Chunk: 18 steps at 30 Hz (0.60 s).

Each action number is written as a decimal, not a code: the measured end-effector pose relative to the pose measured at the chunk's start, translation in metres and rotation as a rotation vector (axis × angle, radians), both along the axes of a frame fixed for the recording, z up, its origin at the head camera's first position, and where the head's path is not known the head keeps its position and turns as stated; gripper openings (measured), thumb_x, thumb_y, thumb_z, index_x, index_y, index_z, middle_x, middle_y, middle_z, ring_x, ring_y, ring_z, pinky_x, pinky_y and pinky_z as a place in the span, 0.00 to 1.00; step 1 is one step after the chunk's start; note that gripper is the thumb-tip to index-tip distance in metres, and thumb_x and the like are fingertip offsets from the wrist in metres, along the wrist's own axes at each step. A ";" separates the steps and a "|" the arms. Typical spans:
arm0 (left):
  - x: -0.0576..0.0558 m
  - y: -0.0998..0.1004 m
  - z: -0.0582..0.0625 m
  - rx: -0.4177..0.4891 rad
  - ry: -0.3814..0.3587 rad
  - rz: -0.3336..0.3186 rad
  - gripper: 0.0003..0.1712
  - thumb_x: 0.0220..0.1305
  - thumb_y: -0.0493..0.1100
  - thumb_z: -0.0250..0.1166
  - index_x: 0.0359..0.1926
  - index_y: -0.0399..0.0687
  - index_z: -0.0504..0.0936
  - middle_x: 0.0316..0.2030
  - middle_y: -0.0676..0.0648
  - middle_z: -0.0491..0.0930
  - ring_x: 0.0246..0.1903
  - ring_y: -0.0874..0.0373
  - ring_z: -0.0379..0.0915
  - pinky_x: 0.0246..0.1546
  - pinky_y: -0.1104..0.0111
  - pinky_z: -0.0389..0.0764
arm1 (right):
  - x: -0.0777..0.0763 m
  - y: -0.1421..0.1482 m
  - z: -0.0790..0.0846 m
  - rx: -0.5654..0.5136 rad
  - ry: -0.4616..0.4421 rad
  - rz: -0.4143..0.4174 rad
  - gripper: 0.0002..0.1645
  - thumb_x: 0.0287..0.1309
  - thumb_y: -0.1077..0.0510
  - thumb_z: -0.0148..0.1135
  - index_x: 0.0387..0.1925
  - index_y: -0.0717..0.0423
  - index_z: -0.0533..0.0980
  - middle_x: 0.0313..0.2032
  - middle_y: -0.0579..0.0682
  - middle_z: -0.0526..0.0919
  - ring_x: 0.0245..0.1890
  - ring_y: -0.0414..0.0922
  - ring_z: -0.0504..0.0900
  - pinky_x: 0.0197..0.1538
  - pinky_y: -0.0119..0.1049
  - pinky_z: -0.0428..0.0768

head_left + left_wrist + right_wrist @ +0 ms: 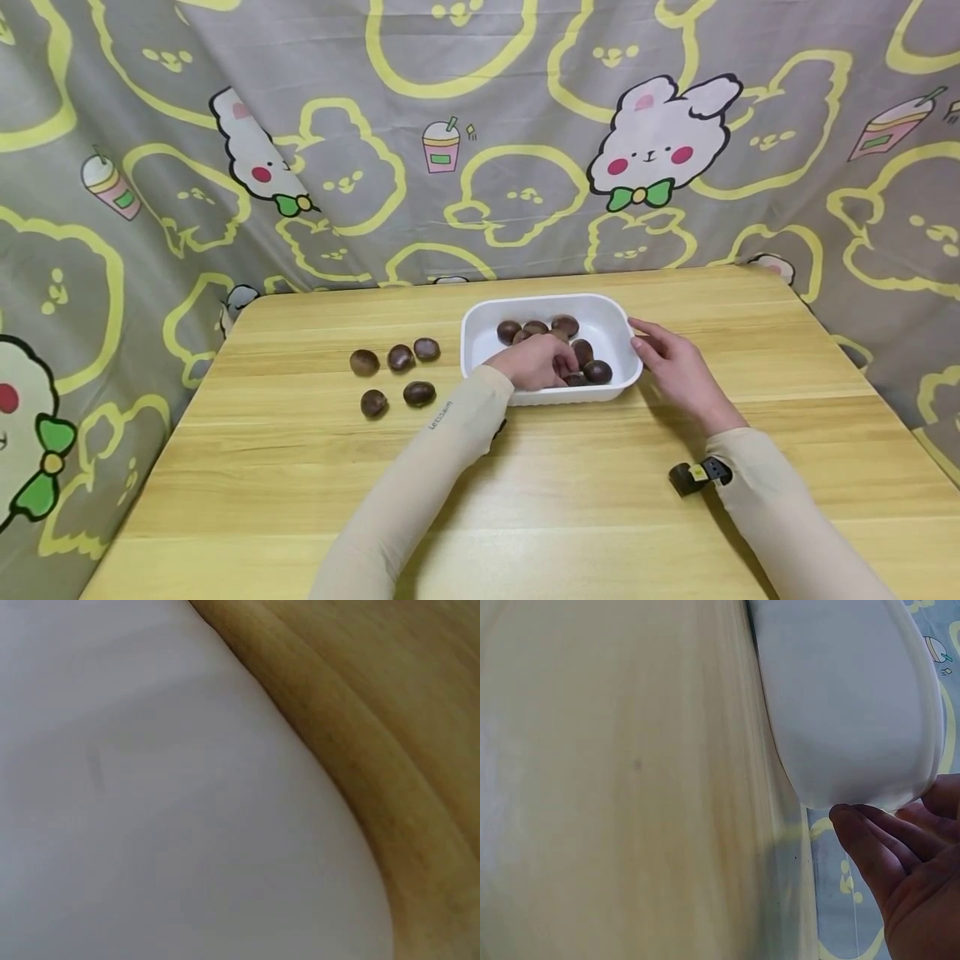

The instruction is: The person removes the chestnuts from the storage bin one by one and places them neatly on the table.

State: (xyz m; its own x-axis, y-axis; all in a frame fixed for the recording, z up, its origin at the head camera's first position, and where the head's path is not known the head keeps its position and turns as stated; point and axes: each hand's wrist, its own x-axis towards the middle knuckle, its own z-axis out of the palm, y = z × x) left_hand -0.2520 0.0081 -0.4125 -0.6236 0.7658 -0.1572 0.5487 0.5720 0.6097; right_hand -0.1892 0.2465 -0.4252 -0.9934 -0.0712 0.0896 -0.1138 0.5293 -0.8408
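In the head view, a white rectangular tray holds several brown chestnuts. My left hand reaches over the tray's near side, its curled fingers on a chestnut at the near right; that chestnut is partly covered by the fingertips. The right hand touches the outside of the tray's right end with fairly straight fingers. From the right wrist, the fingertips and thumb of that hand rest against the tray's end wall. The left wrist view shows only the white tray wall up close.
Left of the tray, several loose chestnuts lie in two rough rows on the wooden table. A patterned grey curtain hangs behind the table and along its sides. A wrist camera is strapped at the right sleeve.
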 end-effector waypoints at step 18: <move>0.002 -0.002 0.002 0.042 0.020 0.066 0.10 0.54 0.37 0.76 0.37 0.46 0.85 0.30 0.56 0.81 0.32 0.68 0.77 0.37 0.80 0.75 | 0.000 0.001 0.000 -0.014 -0.005 0.008 0.28 0.75 0.53 0.48 0.70 0.63 0.64 0.54 0.69 0.77 0.53 0.58 0.78 0.52 0.37 0.79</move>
State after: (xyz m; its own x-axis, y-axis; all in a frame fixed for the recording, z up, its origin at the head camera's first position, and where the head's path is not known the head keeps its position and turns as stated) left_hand -0.2503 0.0058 -0.4109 -0.6754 0.7288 -0.1124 0.5232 0.5810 0.6234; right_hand -0.1894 0.2471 -0.4249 -0.9932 -0.0782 0.0858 -0.1140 0.5163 -0.8488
